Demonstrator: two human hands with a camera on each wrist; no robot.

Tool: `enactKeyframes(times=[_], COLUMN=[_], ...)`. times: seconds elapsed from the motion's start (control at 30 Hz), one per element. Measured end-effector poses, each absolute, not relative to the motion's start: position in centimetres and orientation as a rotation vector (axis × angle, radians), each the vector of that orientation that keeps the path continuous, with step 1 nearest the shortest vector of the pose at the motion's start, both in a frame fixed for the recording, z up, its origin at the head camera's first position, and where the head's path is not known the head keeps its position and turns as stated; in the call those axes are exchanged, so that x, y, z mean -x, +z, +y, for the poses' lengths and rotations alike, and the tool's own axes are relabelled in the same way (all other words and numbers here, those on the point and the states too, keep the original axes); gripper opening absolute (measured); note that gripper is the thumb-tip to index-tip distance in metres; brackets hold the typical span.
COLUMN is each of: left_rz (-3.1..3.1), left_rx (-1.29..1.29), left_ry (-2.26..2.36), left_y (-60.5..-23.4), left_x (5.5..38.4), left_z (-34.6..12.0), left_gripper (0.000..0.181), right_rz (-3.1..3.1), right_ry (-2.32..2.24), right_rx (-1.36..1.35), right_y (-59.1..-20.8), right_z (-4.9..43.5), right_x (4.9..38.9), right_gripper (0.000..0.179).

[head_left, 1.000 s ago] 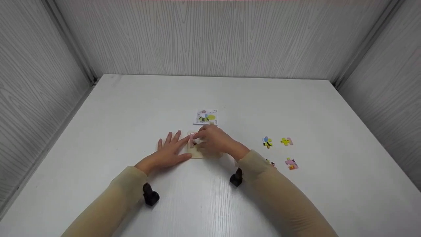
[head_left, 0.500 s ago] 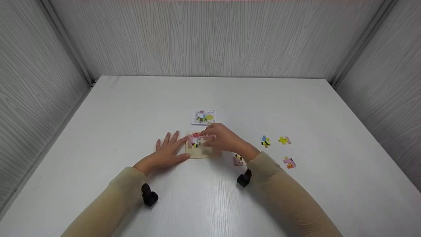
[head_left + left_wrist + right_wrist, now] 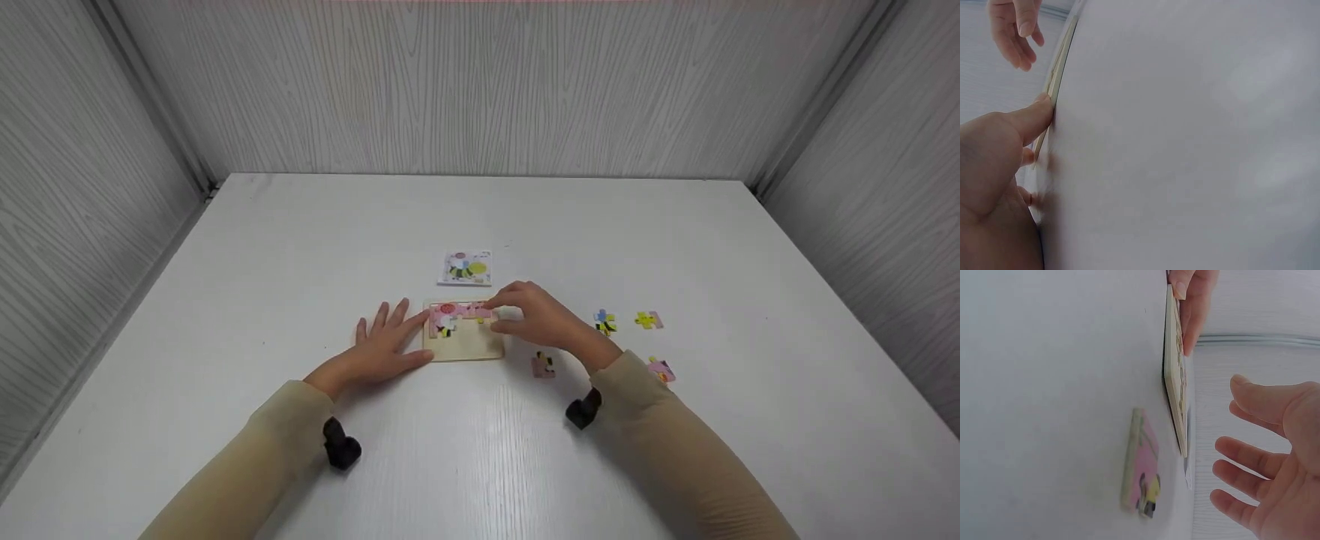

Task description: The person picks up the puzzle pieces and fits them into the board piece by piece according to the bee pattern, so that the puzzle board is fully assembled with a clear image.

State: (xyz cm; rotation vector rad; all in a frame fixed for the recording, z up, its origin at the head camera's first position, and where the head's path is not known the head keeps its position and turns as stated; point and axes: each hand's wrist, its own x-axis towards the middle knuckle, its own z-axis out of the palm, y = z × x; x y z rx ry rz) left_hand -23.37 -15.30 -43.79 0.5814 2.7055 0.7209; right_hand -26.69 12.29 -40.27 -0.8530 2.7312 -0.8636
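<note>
A shallow wooden puzzle tray lies on the white table, with joined pink puzzle pieces along its top and left side. My left hand lies spread beside it, its thumb and index finger touching the tray's left edge. Over the tray's upper right corner hovers my right hand; the right wrist view shows its fingers apart with nothing between them. Just below this hand, a loose pink puzzle piece with yellow and black lies on the table.
Behind the tray lies a card with a bee picture. Further right are a blue and yellow piece, a yellow piece and a pink piece partly covered by the right sleeve. Grey panels wall the table's back and sides.
My right hand has moved right, off the middle of the tray, uncovering the pieces along its top and the loose piece near its lower right. My left hand has stayed in place.
</note>
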Motion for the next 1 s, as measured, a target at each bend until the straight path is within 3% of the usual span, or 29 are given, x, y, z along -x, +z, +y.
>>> enactKeyframes(times=[1.0], left_rz=[2.709], left_rx=[-0.583], left_ry=[0.705], left_y=[-43.8], left_x=[23.3], left_z=[-15.2], left_gripper=[0.074], right_rz=[2.816], right_ry=[-0.991], right_rx=[0.69], right_y=[-40.3], right_z=[23.2], right_x=[25.4], right_gripper=[0.039])
